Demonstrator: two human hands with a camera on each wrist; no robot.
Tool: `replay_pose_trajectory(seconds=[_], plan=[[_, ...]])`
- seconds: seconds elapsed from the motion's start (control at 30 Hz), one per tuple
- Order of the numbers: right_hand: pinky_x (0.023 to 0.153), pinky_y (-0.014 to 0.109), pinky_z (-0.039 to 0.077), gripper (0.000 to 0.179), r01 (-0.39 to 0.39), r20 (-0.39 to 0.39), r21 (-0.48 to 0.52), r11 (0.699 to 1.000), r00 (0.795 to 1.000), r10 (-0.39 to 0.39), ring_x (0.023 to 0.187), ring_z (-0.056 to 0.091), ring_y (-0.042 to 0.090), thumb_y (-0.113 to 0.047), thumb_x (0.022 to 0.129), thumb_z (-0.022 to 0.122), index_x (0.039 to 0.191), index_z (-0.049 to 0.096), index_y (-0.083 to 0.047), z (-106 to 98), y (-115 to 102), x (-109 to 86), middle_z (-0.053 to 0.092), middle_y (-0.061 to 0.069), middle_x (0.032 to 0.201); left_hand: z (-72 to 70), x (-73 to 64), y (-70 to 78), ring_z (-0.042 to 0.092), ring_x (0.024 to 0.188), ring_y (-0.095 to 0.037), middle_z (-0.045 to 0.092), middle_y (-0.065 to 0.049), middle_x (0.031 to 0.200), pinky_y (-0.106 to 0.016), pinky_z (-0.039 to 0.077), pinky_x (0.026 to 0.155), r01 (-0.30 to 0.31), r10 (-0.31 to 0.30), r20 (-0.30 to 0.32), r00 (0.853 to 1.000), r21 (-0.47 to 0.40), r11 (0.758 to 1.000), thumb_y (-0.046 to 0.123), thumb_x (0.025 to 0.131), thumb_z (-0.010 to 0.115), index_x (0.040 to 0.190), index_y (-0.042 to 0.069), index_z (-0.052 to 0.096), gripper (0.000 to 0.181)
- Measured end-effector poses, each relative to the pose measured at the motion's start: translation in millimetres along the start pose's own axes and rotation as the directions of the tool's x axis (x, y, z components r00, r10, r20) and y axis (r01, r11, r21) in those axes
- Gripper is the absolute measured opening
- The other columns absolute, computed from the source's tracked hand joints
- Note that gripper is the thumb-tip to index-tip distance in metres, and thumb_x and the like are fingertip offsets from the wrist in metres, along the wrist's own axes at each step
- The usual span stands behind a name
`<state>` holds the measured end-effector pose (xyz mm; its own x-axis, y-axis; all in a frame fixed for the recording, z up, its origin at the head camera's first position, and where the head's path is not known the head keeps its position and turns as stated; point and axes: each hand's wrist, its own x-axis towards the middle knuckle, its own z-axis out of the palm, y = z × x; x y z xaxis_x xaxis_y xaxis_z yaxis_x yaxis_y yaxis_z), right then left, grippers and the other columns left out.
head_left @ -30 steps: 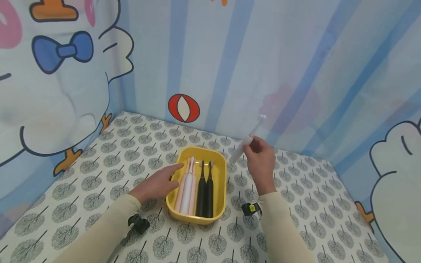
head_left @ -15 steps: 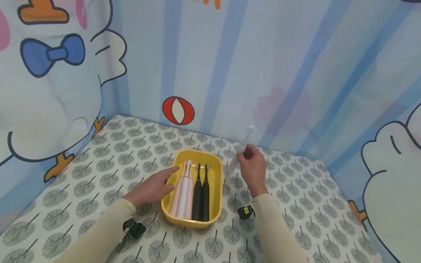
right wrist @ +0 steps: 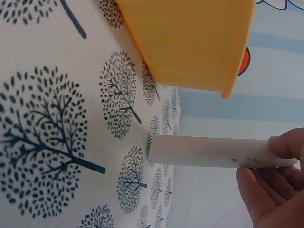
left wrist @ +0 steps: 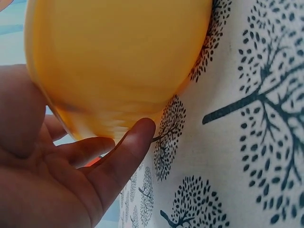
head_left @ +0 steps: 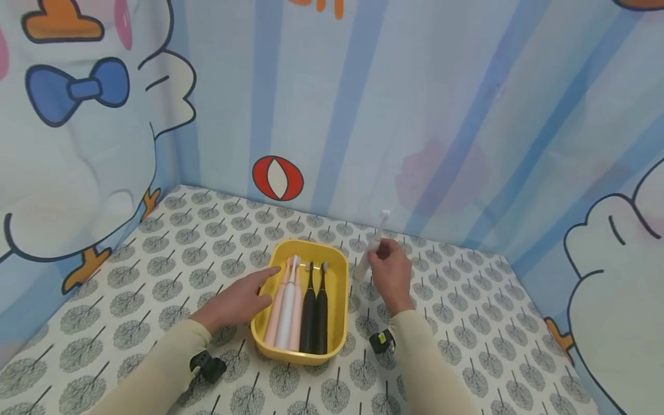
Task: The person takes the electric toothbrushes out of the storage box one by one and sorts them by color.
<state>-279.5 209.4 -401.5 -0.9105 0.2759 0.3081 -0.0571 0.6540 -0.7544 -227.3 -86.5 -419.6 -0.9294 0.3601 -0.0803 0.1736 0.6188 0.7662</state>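
Note:
A white electric toothbrush [head_left: 363, 266] is pinched in my right hand [head_left: 391, 274], just right of a yellow plastic bin [head_left: 339, 311]. It tilts with its brush head up; in the right wrist view its handle [right wrist: 199, 151] points down, with its base close to the tablecloth. My left hand [head_left: 236, 300] holds the bin's left rim, and in the left wrist view the fingers [left wrist: 128, 156] lie along the outer wall. Inside the bin, a white toothbrush [head_left: 286, 317] lies between two pink toothbrushes [head_left: 274, 317], with two black toothbrushes [head_left: 308, 320] to their right.
The bin stands on a tablecloth [head_left: 456, 346] printed with grey trees. Behind it hangs a blue-striped curtain [head_left: 311, 104] with cartoon figures and a red ball print [head_left: 278, 178]. Black wrist cameras [head_left: 207, 367] sit on both sleeves.
My right hand has come down and left with the white toothbrush, closer to the tablecloth and the bin. The left hand stays at the bin's rim. The head view has shifted slightly.

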Motion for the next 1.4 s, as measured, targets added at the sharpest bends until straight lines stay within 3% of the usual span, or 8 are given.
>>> replay_pose_trajectory(seconds=[0.13,0.33,0.53,1.1,1.4], plan=[[0.056,0.046,0.051,0.031,0.006,-0.007,-0.032,0.999,1.000,-0.006,0.089,0.057,0.012,-0.034,0.088,0.059,0.113,0.057,-0.017,7.0,9.1,-0.5,0.059,-0.004,0.099,1.8,-2.1,-1.6,0.033,0.129,-0.030,0.030,-0.007,0.146,-0.047,0.032,0.102,-0.004,0.004,-0.004,1.000,0.001,1.000,0.014,0.092,0.049,0.146,0.017,0.027,0.059],[0.072,0.038,0.053,0.030,0.006,0.002,-0.013,1.000,1.000,-0.006,0.093,0.058,0.019,-0.027,0.089,0.058,0.115,0.056,-0.012,1.5,-5.9,-9.7,0.060,0.003,0.104,2.0,-4.0,0.2,0.035,0.127,-0.031,0.032,-0.009,0.145,-0.047,0.033,0.101,-0.019,0.019,-0.019,1.000,0.009,1.000,0.013,0.091,0.049,0.146,0.015,0.028,0.059],[0.078,0.033,0.051,0.032,-0.015,0.040,-0.038,0.999,0.999,0.016,0.097,0.057,0.016,-0.025,0.088,0.058,0.118,0.054,-0.013,-2.3,-10.1,-10.2,0.059,0.001,0.107,0.7,-4.5,1.4,0.036,0.127,-0.030,0.032,-0.008,0.145,-0.047,0.032,0.101,-0.022,0.022,-0.029,0.999,0.015,1.000,0.013,0.091,0.049,0.146,0.015,0.028,0.059],[0.077,0.033,0.052,0.036,-0.018,0.036,-0.021,1.000,0.999,0.018,0.100,0.057,0.017,-0.025,0.087,0.060,0.121,0.054,-0.013,-6.1,-11.8,-7.5,0.059,0.002,0.109,-0.4,-1.8,1.5,0.036,0.127,-0.030,0.032,-0.007,0.145,-0.048,0.031,0.102,-0.022,0.023,-0.035,0.999,0.023,0.999,0.014,0.091,0.050,0.146,0.017,0.029,0.059],[0.080,0.041,0.051,0.035,0.002,0.019,0.003,1.000,1.000,-0.002,0.100,0.058,0.019,-0.023,0.088,0.059,0.120,0.054,-0.011,-9.6,-13.5,-10.2,0.060,0.004,0.110,0.9,-2.2,0.3,0.036,0.127,-0.030,0.033,-0.007,0.144,-0.048,0.033,0.100,-0.014,0.014,-0.030,0.999,-0.006,1.000,0.013,0.091,0.050,0.146,0.017,0.029,0.059]])
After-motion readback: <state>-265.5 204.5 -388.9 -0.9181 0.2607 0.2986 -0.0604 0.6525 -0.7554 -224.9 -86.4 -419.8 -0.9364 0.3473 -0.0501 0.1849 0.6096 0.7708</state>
